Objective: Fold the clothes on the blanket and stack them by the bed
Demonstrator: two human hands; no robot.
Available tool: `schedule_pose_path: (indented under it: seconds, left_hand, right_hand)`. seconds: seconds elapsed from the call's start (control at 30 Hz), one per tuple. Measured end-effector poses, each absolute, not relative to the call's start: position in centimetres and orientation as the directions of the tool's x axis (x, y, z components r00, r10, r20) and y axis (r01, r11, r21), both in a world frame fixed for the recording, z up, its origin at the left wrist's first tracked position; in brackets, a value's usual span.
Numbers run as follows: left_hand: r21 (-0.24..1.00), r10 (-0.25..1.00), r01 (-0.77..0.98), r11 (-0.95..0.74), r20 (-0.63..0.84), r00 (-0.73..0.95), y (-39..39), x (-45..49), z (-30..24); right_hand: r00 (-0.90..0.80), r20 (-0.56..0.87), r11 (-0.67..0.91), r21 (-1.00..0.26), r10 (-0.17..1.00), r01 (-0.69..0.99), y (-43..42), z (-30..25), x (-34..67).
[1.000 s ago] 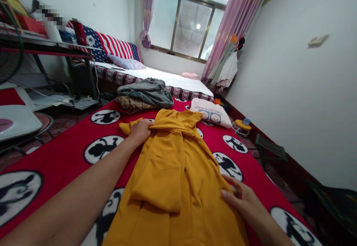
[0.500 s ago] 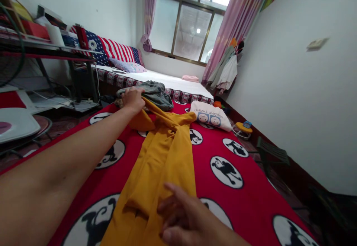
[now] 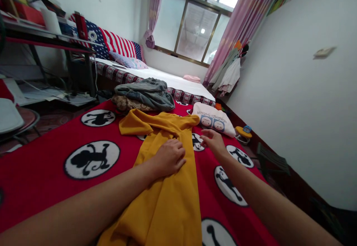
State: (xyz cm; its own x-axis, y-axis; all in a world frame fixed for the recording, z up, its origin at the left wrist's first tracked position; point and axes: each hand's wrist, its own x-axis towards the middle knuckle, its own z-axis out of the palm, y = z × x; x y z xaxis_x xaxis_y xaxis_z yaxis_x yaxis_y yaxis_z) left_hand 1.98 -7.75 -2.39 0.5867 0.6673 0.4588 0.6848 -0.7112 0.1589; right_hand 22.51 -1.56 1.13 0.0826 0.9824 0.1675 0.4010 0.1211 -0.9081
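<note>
A long yellow garment (image 3: 170, 201) with sleeves lies lengthwise on the red blanket (image 3: 50, 164), which has round black-and-white figures. One sleeve (image 3: 135, 123) is folded over near the top, its end sticking out to the left. My left hand (image 3: 169, 157) rests back-up on the garment's upper middle, fingers loosely bent against the cloth. Just right of the garment, my right hand (image 3: 214, 141) hovers over the blanket with fingers apart and nothing in them. The garment's lower end runs out of view at the bottom.
Beyond the garment lie grey-green folded clothes (image 3: 150, 93) on a brown patterned cloth (image 3: 129, 104). A white printed fabric bundle (image 3: 213, 118) sits at the far right. Past the blanket stand a white-topped bed (image 3: 164, 79), a cluttered desk (image 3: 47, 45) and a yellow stool (image 3: 243, 132).
My left hand has let go of the sleeve and come back to the garment's middle. My right hand has moved forward, to the garment's right side. The view has shifted slightly.
</note>
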Motion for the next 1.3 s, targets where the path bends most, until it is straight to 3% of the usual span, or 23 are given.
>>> schedule_pose_path:
  seconds: [0.07, 0.13, 0.23, 0.33, 0.5, 0.63, 0.77, 0.9, 1.07, 1.2, 1.3]
  left_hand:
    - [0.155, 0.674, 0.693, -0.704, 0.454, 0.583, -7.6, 1.8, -2.2]
    - [0.151, 0.673, 0.692, -0.706, 0.446, 0.59, -7.6, 1.9, -2.1]
    - [0.154, 0.669, 0.686, -0.711, 0.451, 0.592, -7.7, 2.0, -2.3]
    - [0.164, 0.66, 0.675, -0.719, 0.462, 0.592, -7.6, 2.0, -2.5]
    - [0.188, 0.656, 0.66, -0.727, 0.473, 0.588, -7.5, 2.1, -2.7]
    - [0.315, 0.667, 0.606, -0.73, 0.521, 0.532, -7.4, 2.1, -2.6]
    - [0.496, 0.728, 0.61, -0.617, 0.654, 0.204, -5.8, 0.5, -1.8]
    - [0.502, 0.731, 0.745, -0.44, 0.682, -0.028, -2.3, -3.2, -1.0]
    - [0.473, 0.832, 0.824, -0.312, 0.555, -0.003, 0.7, -7.0, -2.1]
    - [0.454, 0.9, 0.865, -0.214, 0.436, -0.007, 0.7, -7.5, -2.9]
    - [0.435, 0.902, 0.893, -0.116, 0.422, -0.089, 0.5, -7.2, -2.7]
  right_hand:
    - [0.146, 0.263, 0.163, -0.86, 0.954, 0.484, 1.6, 1.5, 23.2]
    - [0.116, 0.406, 0.248, -0.733, 0.906, 0.633, 3.9, 2.1, 23.0]
    - [-0.142, 0.57, 0.426, -0.403, 0.809, 0.81, 6.1, 3.0, 21.5]
    - [-0.366, 0.464, 0.486, -0.169, 0.807, 0.857, 7.4, 3.3, 18.9]
    - [-0.238, 0.221, 0.258, -0.062, 0.946, 0.964, 9.3, 3.5, 15.1]
    - [-0.178, 0.275, 0.228, -0.162, 0.945, 0.96, 10.4, 3.1, 13.6]
    - [-0.177, 0.419, 0.333, -0.337, 0.89, 0.881, 10.3, -0.1, 12.9]
    - [-0.207, 0.418, 0.403, -0.463, 0.885, 0.789, 10.0, -3.6, 12.6]
    - [-0.205, 0.477, 0.463, -0.521, 0.854, 0.717, 9.9, -4.0, 12.5]
    - [0.112, 0.625, 0.464, -0.676, 0.772, 0.572, 9.6, -2.9, 13.8]
    - [0.325, 0.548, 0.355, -0.793, 0.771, 0.496, 9.9, -2.8, 15.8]
